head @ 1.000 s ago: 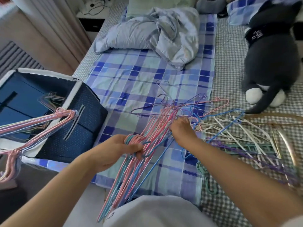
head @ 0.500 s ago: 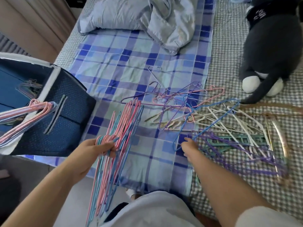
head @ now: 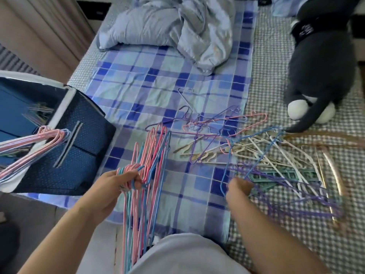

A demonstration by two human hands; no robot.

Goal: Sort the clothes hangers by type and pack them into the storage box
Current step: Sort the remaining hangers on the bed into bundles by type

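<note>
My left hand [head: 120, 182] grips a thick bundle of pink and blue wire hangers [head: 150, 155] by their hooks, their bodies hanging past the bed edge. My right hand [head: 239, 187] is curled at the near edge of the loose pile, pinching a blue wire hanger [head: 254, 153]. The pile [head: 276, 161] mixes purple and pink wire hangers, white plastic ones, green plastic ones and wooden ones on the bed. The dark blue storage box [head: 65, 155] stands open at the left, with pink wire hangers [head: 35, 143] sticking out over its rim.
A blue checked sheet [head: 158, 91] covers the bed. A crumpled pale quilt [head: 177, 28] lies at the far end. A dark plush cat [head: 324, 62] sits at the right, its tail touching the pile. A curtain hangs at the upper left.
My left hand pulled the pink and blue bundle left, away from the pile. My right hand dropped toward me onto the blue wire hanger at the pile's near edge. The view tilted down.
</note>
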